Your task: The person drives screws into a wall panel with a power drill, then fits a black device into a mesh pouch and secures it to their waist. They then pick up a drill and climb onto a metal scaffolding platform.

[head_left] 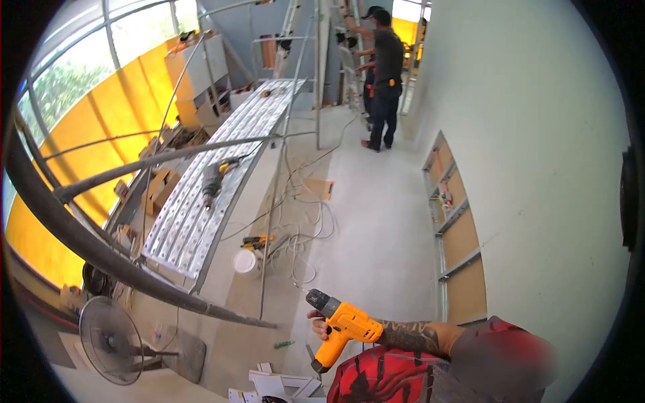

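An orange and black cordless drill (353, 324) is in my right hand (319, 326), whose fingers curl round its handle. Its thin bit points forward and to the left, up off the floor. My tattooed forearm crosses in from the right, above a red and black patterned garment (383, 376). Part of the arm and shoulder area is blurred. My left hand does not show. Below the drill, white panel pieces (275, 384) lie at the bottom edge. A small green object (283, 344) rests on the floor to the left.
Scaffold tubes (168, 151) cross the left side, with a perforated metal plank (222, 174) carrying another power drill (213, 181). Cables (312, 228), a white bucket (246, 262) and a fan (111, 339) stand or lie below. Wall opening (460, 235) at right; people (386, 74) near ladders behind.
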`<state>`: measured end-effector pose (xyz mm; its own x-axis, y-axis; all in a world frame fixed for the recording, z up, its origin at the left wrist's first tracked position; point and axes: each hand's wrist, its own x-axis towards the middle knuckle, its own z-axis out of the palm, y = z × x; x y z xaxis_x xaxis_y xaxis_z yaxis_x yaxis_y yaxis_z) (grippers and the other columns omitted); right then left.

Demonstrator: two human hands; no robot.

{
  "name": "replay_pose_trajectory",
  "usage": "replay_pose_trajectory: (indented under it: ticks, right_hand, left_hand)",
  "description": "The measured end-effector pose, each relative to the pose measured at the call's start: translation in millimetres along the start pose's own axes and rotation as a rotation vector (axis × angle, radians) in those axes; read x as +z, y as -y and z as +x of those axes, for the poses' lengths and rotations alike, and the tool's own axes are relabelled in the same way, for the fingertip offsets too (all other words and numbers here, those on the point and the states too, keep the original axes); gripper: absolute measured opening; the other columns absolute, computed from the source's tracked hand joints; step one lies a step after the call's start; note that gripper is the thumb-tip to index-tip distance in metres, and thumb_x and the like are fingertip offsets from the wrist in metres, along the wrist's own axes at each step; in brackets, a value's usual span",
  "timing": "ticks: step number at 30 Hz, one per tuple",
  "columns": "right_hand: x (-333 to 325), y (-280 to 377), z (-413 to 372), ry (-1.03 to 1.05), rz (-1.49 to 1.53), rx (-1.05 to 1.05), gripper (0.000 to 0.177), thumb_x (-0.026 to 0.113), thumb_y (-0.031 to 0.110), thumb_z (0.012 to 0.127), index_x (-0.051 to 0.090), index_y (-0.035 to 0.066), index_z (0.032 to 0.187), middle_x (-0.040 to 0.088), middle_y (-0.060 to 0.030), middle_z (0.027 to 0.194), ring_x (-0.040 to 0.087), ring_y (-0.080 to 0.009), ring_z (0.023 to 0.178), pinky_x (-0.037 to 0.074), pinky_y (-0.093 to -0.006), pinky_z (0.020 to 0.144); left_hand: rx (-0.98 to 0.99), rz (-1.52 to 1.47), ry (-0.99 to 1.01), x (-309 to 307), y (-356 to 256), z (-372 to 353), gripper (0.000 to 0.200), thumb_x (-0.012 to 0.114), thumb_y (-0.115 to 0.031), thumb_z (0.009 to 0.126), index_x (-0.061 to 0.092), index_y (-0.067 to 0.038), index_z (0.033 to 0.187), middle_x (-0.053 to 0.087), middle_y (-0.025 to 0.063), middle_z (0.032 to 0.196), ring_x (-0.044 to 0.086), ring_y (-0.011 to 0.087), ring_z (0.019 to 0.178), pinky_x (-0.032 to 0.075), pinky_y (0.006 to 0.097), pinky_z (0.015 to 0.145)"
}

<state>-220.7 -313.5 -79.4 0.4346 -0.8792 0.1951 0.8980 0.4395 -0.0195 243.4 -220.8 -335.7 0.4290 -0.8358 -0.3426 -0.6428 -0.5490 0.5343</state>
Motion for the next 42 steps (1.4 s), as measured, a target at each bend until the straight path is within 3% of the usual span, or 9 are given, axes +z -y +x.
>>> replay_pose_trajectory:
  ticks: [5, 9, 13, 21, 30, 34, 36, 38, 42]
  right_hand:
    - [4.0, -34.6, -69.8, -0.057, 0.187, -0.072, 0.062, 0.056, 0.029, 0.094, 0.026, 0.008, 0.144, 0.050, -0.0163, 0.121, 0.053, -0.0218, 0.092, 0.049, -0.0338, 0.076]
    - [24.4, -69.2, -116.9, -0.161, 0.226, 0.086, 0.082, 0.072, 0.018, 0.080, 0.023, 0.008, 0.145, 0.043, -0.0204, 0.132, 0.054, -0.0288, 0.098, 0.052, -0.0338, 0.068]
    - [53.2, -108.0, -154.2, -0.062, 0.286, 0.108, 0.057, 0.062, 0.027, 0.088, 0.038, 0.005, 0.135, 0.053, -0.0167, 0.121, 0.056, -0.0249, 0.098, 0.053, -0.0355, 0.070]
    - [95.5, -155.3, -242.7, -0.302, 0.060, -0.355, 0.051, 0.059, 0.032, 0.091, 0.042, 0.006, 0.132, 0.055, -0.0133, 0.117, 0.056, -0.0217, 0.093, 0.052, -0.0352, 0.070]
    - [128.4, -226.5, -342.4, -0.882, -0.372, -1.083, 0.047, 0.054, 0.038, 0.093, 0.047, 0.006, 0.127, 0.058, -0.0094, 0.113, 0.056, -0.0181, 0.087, 0.052, -0.0349, 0.069]
    - [190.1, -230.1, -337.5, -1.081, -0.311, -1.445, 0.030, 0.053, 0.037, 0.094, 0.057, 0.009, 0.105, 0.058, -0.0010, 0.089, 0.055, -0.0154, 0.074, 0.051, -0.0339, 0.068]
    - [191.5, -241.5, -366.7, -1.182, -0.226, -1.902, 0.032, 0.045, 0.036, 0.097, 0.057, 0.007, 0.091, 0.051, -0.0023, 0.073, 0.050, -0.0192, 0.063, 0.049, -0.0361, 0.064]
    - [217.4, -292.7, -408.0, -1.099, -0.193, -1.956, 0.029, 0.047, 0.036, 0.097, 0.055, 0.009, 0.086, 0.042, 0.0014, 0.068, 0.047, -0.0129, 0.062, 0.045, -0.0300, 0.062]
    - [239.9, -422.5, -468.9, -0.738, -0.188, -2.054, 0.023, 0.051, 0.030, 0.096, 0.058, 0.008, 0.096, 0.045, 0.0035, 0.073, 0.042, -0.0068, 0.062, 0.039, -0.0236, 0.058]
  left_hand:
    - [0.091, -0.517, 0.306, -92.1, -158.2, -60.5, 0.023, 0.071, -0.014, 0.083, 0.067, -0.007, 0.105, 0.069, 0.0128, 0.092, 0.064, 0.0273, 0.078, 0.052, 0.0337, 0.075]
    - [0.533, -0.584, 0.790, -110.5, -296.2, -142.7, 0.018, 0.069, -0.007, 0.083, 0.066, -0.001, 0.100, 0.068, 0.0119, 0.088, 0.063, 0.0233, 0.079, 0.052, 0.0335, 0.073]
    - [1.261, -0.255, 0.992, -122.5, -386.4, -223.8, 0.021, 0.065, -0.011, 0.085, 0.059, -0.001, 0.103, 0.066, 0.0107, 0.089, 0.064, 0.0239, 0.078, 0.052, 0.0336, 0.069]
    - [1.850, -0.017, 1.059, -117.6, -404.1, -313.2, 0.035, 0.060, -0.012, 0.083, 0.053, -0.004, 0.116, 0.067, 0.0106, 0.098, 0.065, 0.0283, 0.093, 0.051, 0.0375, 0.081]
    - [1.484, -0.217, 1.555, -103.5, -350.5, -413.3, 0.066, 0.067, -0.019, 0.078, 0.043, -0.004, 0.137, 0.047, 0.0185, 0.135, 0.047, 0.0366, 0.123, 0.045, 0.0431, 0.095]
    - [1.909, -0.126, 1.562, -24.3, -297.3, -448.9, 0.058, 0.064, -0.016, 0.081, 0.041, 0.001, 0.132, 0.056, 0.0186, 0.121, 0.055, 0.0359, 0.108, 0.048, 0.0396, 0.090]
    - [1.143, -0.086, 2.033, -30.3, -289.7, -463.6, 0.053, 0.064, -0.013, 0.082, 0.043, -0.001, 0.129, 0.058, 0.0145, 0.117, 0.059, 0.0294, 0.098, 0.050, 0.0388, 0.084]
    - [0.816, -0.492, 2.267, -39.2, -271.6, -482.2, 0.051, 0.067, -0.014, 0.083, 0.047, -0.004, 0.128, 0.058, 0.0125, 0.118, 0.060, 0.0223, 0.089, 0.051, 0.0371, 0.077]
    - [0.674, -0.360, 2.330, -80.0, -236.3, -521.9, 0.052, 0.070, -0.017, 0.082, 0.047, -0.002, 0.127, 0.057, 0.0160, 0.118, 0.059, 0.0204, 0.083, 0.052, 0.0356, 0.070]
